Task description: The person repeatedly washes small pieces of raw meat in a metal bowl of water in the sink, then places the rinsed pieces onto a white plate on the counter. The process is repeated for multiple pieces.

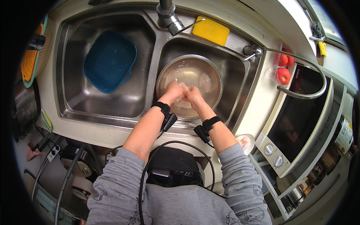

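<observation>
Both my hands meet over a round metal bowl point(184, 60) of water in the right sink basin. Pinched between them is a small, pale, wet piece of food point(183, 86), perhaps raw meat. My left hand point(174, 90) grips it from the left and my right hand point(193, 95) from the right; the fingertips are partly hidden. Another pale piece point(205, 82) lies in the water at the bowl's right side. Each wrist wears a black strap with a small device.
A blue plastic basin point(108, 63) lies in the left sink basin. Behind the bowl are a yellow sponge cloth point(211, 30) and the faucet point(168, 18). To the right are packed tomatoes point(283, 76), a microwave oven point(298, 112) and a plate with pale pieces point(251, 138). A black cable loops near my waist.
</observation>
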A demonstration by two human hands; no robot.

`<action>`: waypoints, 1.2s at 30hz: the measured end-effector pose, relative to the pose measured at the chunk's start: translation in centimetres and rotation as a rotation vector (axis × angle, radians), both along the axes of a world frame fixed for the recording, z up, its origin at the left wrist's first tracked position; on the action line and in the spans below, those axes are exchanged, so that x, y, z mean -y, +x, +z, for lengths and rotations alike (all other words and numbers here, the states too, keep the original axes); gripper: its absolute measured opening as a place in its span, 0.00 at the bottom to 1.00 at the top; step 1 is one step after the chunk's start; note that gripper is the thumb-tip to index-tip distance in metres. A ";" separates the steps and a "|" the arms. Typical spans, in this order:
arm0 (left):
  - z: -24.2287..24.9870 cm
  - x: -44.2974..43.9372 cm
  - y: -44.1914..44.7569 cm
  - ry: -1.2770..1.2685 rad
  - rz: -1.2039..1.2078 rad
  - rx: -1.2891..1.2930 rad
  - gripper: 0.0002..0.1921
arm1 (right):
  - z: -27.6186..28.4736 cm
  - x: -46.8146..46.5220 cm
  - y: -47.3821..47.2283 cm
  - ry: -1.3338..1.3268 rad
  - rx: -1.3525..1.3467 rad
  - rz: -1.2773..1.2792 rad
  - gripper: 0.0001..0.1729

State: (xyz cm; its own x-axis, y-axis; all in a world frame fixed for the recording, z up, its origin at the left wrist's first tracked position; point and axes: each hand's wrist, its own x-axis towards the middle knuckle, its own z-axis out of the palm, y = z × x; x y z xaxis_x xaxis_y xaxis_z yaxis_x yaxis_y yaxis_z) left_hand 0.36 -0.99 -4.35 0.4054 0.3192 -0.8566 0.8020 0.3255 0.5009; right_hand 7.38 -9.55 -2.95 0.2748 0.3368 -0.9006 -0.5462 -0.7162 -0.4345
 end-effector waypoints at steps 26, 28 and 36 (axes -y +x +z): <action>0.1 -0.6 0.5 0.046 0.247 0.184 0.11 | 1.9 -1.4 0.7 0.031 -0.019 -0.149 0.10; 0.6 -0.5 0.6 0.074 0.226 0.167 0.10 | 2.4 -1.2 0.8 0.072 -0.251 -0.225 0.11; 0.7 0.0 0.2 0.159 0.248 0.252 0.08 | 1.2 -0.9 0.6 0.137 -0.138 -0.079 0.09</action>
